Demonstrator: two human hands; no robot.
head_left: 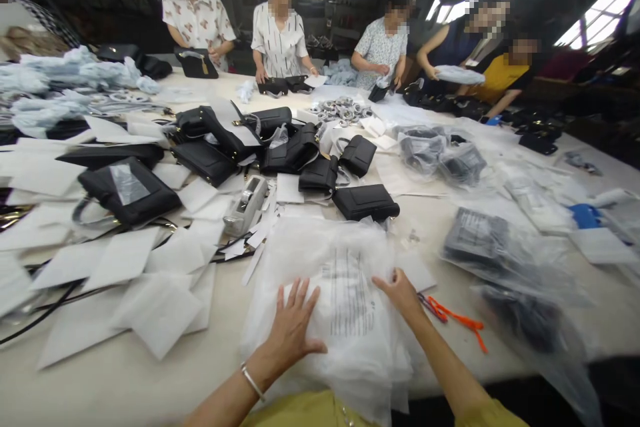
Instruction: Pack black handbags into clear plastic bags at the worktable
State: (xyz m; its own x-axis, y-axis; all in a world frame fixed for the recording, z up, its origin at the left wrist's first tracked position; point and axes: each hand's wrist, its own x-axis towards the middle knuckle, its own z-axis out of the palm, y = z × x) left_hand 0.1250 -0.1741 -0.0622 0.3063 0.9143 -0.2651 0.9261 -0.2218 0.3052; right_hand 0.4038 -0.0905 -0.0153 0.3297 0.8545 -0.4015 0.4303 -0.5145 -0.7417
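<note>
A stack of clear, frosted plastic bags [300, 250] with printed black text lies in front of me on the table. My left hand [293, 323] rests flat on the left part of the stack, fingers spread. At the stack's right edge, my right hand [403, 293] has its fingers bent and its thumb over the top bag's edge, closed on the plastic. Just beyond the bags sits a black handbag [366, 202]. Beside my right wrist are scissors with an orange ribbon [460, 320] tied to them; the scissors are partly hidden.
White foam sheets [150, 297] spread across the left side. A grey tape dispenser [246, 205] stands near a pile of black handbags [215, 130]. Bagged handbags [477, 240] lie at right. Several co-workers [280, 33] work along the far table side, near pale blue bundles [55, 90].
</note>
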